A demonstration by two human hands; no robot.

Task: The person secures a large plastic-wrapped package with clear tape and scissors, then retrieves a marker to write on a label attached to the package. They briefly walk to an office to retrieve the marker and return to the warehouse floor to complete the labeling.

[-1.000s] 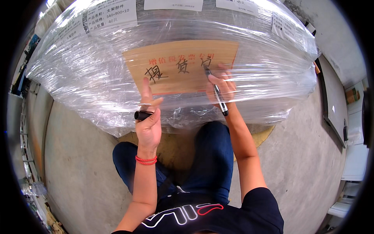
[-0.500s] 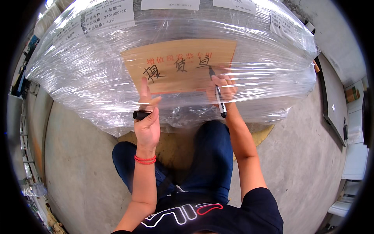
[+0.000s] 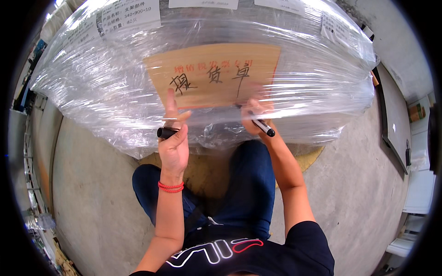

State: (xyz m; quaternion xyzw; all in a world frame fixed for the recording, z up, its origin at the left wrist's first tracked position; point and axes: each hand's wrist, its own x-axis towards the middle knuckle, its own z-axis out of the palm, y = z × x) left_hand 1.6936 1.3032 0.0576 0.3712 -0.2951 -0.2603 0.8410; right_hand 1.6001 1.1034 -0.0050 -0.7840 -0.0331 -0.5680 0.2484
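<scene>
A brown paper envelope [image 3: 198,99] with red print and large black handwritten characters lies against a load wrapped in clear plastic film [image 3: 110,87]. My right hand [image 3: 258,112] grips a black-and-white marker pen [image 3: 264,128] just below the envelope's lower edge, under the last character; its tip is partly hidden by the fingers. My left hand [image 3: 175,133] holds a black marker cap [image 3: 166,133] between thumb and curled fingers. Its index finger stretches up onto the envelope's lower left, below the first character.
White printed labels [image 3: 131,17] show under the film along the top of the load. To the right, a dark flat panel [image 3: 391,119] leans by the wall, with white cabinets [image 3: 419,161] beyond. Shelving with mixed items lines the far left. Concrete floor [image 3: 340,198] surrounds my bent knees.
My right hand has moved the marker down, and the last character has gained a long downward stroke. The pen is tilted more sideways. My left hand has stayed nearly in place.
</scene>
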